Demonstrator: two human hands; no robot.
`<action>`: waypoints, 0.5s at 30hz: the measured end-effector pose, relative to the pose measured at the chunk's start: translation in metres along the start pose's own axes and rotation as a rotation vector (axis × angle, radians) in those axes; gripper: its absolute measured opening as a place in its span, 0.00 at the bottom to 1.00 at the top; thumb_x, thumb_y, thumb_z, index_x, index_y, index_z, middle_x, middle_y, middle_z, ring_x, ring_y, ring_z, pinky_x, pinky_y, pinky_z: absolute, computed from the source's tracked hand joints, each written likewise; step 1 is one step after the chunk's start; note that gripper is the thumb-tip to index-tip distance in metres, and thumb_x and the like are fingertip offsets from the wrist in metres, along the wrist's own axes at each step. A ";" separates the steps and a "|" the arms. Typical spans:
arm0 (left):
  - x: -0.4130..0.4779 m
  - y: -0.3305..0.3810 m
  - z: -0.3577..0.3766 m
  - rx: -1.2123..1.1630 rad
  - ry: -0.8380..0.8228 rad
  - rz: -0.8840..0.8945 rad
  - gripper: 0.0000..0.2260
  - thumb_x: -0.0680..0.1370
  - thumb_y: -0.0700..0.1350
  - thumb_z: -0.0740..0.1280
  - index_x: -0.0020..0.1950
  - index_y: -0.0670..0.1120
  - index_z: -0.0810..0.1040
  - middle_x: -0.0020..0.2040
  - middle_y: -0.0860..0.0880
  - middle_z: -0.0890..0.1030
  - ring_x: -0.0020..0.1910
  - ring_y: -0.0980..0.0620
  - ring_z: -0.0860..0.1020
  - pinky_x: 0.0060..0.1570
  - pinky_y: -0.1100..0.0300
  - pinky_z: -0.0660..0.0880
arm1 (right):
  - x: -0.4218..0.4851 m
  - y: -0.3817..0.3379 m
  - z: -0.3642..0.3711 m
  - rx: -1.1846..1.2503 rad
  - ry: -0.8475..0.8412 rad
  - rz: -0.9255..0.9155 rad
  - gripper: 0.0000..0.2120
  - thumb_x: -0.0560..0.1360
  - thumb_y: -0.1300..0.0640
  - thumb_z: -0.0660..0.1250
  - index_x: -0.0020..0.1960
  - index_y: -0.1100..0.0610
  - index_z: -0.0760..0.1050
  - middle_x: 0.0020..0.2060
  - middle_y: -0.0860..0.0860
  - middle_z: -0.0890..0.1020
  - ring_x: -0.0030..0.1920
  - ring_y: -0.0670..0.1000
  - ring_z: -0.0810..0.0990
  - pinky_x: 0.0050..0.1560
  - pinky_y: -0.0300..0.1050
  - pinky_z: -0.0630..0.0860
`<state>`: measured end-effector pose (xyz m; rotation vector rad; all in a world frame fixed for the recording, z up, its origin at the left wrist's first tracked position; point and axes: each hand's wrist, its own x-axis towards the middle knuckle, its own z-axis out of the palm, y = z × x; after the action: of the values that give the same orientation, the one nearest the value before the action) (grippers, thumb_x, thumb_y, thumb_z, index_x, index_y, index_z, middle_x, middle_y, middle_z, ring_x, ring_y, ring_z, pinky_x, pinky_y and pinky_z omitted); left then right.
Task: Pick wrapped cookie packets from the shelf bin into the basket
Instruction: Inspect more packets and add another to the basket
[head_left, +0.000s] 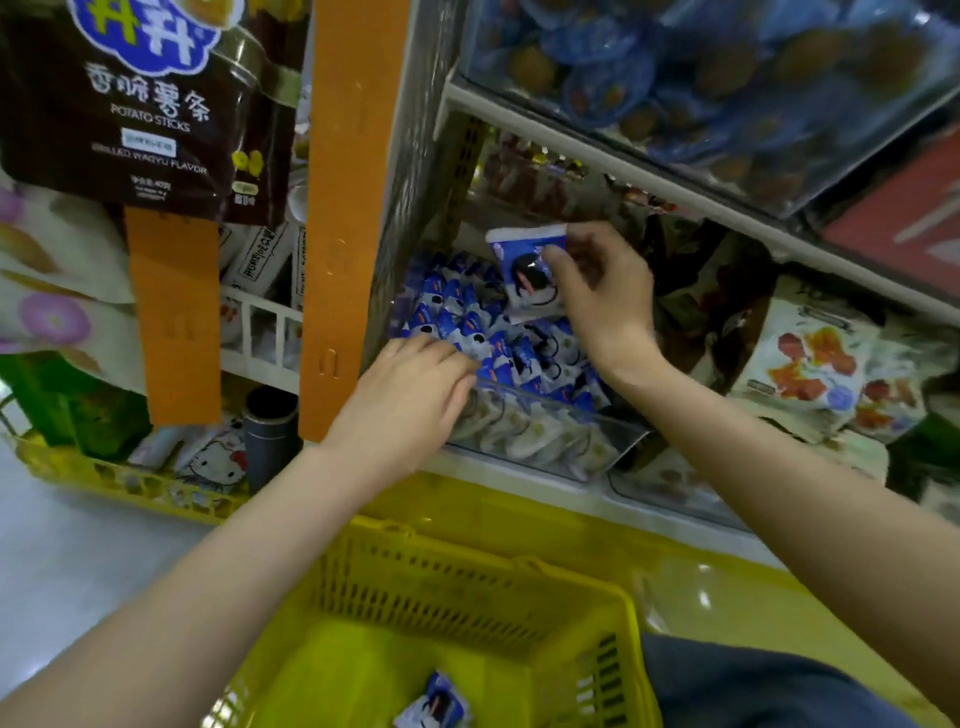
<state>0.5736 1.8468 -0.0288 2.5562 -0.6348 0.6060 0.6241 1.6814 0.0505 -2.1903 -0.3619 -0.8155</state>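
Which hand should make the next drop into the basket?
Right. The right hand pinches a cookie packet lifted above the bin; the left hand only rests its fingers on the pile, gripping nothing.

Packet (434, 709) lies in basket (467, 561), probably before bin (545, 436).

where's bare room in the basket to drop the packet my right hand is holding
The yellow basket is mostly bare inside: its floor is free between the slotted far wall and the single packet lying in it. The shelf bin is crowded with packets, with the left hand on top of them.
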 end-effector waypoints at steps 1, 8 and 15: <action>-0.002 0.004 -0.001 -0.038 0.021 -0.011 0.13 0.81 0.46 0.56 0.62 0.46 0.74 0.58 0.48 0.77 0.60 0.48 0.70 0.58 0.58 0.60 | -0.011 -0.009 -0.008 0.068 0.002 -0.005 0.07 0.76 0.58 0.65 0.52 0.59 0.76 0.42 0.47 0.79 0.42 0.42 0.78 0.43 0.31 0.73; -0.036 0.043 -0.012 -0.592 0.144 -0.229 0.16 0.80 0.56 0.53 0.58 0.50 0.73 0.52 0.54 0.77 0.53 0.56 0.73 0.49 0.65 0.69 | -0.082 -0.026 -0.040 0.414 -0.178 0.185 0.06 0.76 0.60 0.64 0.49 0.51 0.76 0.43 0.46 0.81 0.44 0.42 0.80 0.46 0.34 0.75; -0.053 0.055 -0.004 -0.918 -0.076 -0.486 0.04 0.76 0.45 0.67 0.48 0.53 0.78 0.40 0.54 0.82 0.40 0.57 0.80 0.41 0.61 0.76 | -0.146 -0.014 -0.017 0.568 -0.390 0.574 0.07 0.79 0.58 0.59 0.49 0.57 0.76 0.39 0.51 0.81 0.37 0.42 0.79 0.37 0.33 0.74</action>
<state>0.5013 1.8222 -0.0358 1.7510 -0.2020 0.0126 0.4991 1.6780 -0.0285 -1.7532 -0.1111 0.0409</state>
